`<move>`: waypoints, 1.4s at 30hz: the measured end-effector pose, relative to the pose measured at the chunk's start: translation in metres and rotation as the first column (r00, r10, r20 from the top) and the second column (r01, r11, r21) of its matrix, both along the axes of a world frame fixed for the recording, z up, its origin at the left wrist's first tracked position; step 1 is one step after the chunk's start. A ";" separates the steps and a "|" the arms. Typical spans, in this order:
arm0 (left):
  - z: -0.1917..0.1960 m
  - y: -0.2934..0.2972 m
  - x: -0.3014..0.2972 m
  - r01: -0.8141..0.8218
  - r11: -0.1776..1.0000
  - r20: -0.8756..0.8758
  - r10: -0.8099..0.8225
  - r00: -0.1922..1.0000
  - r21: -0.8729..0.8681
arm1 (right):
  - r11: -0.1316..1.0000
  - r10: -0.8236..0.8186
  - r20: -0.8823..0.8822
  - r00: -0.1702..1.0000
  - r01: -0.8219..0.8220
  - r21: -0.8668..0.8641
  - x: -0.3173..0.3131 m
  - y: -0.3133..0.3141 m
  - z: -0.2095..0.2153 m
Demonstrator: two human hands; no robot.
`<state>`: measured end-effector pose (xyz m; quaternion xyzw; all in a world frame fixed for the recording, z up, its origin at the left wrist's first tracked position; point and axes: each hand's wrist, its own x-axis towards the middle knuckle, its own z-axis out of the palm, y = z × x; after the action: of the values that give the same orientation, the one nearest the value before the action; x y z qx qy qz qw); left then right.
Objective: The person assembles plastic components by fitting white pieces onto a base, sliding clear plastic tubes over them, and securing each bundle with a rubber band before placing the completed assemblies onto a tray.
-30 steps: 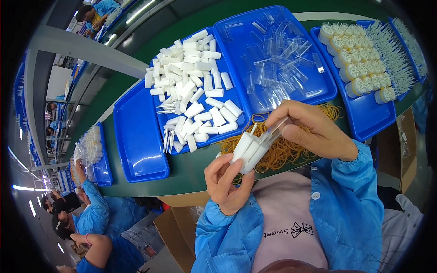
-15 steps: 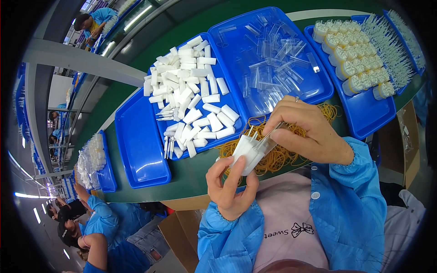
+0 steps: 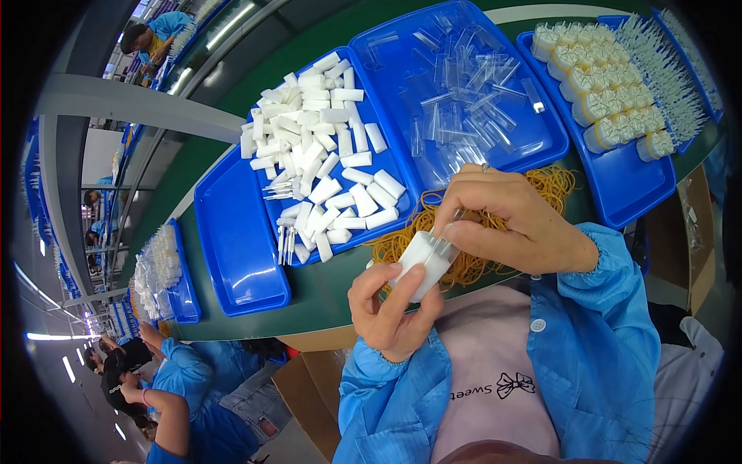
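Green and smooth, the long worktable (image 3: 325,298) is running away to the upper left, carrying glossy blue plastic trays. Just above its near edge, the left hand (image 3: 390,309) is gripping a bundle of small white rectangular blocks (image 3: 423,261), thumb lying across the front face and fingers wrapping behind. The right hand (image 3: 510,224) is arching over the bundle's top, its fingertips pinching a thin clear plastic piece (image 3: 444,241) that is touching the blocks' upper edge. Directly behind both hands, a loose tangle of yellow-orange rubber bands (image 3: 541,185) is lying on the table.

Beyond that, the middle tray (image 3: 267,232) is holding a jumbled heap of matte white blocks (image 3: 325,147) and a few slender clear pieces (image 3: 284,241). To its right, another tray (image 3: 402,54) is holding scattered transparent sleeves (image 3: 471,100). At far right, a third tray (image 3: 626,193) is carrying banded white bundles (image 3: 610,93) in rows beside bristly clear pieces (image 3: 665,69). Both forearms are wearing bright blue sleeves (image 3: 595,325) with gathered cuffs.
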<state>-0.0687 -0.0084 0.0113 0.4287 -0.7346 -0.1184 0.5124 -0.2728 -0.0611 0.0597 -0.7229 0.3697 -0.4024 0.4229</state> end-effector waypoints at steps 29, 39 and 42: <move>0.002 -0.013 -0.002 -0.086 0.995 -0.050 0.088 0.995 0.046 | 0.950 -0.176 0.161 0.971 0.210 -0.230 0.014 0.019 -0.008; 0.006 -0.017 0.001 0.068 0.948 -0.179 -0.012 0.984 0.310 | 0.973 -0.228 0.171 0.958 0.218 0.079 0.011 0.017 -0.011; 0.001 -0.015 0.000 -0.073 0.997 0.047 0.072 0.996 0.022 | 0.883 -0.226 0.403 0.887 0.012 0.469 0.008 0.012 -0.028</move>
<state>-0.0688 -0.0231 0.0121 0.4639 -0.7288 -0.0985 0.4939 -0.2644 -0.0495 0.0321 -0.4672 0.3910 -0.4857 0.6269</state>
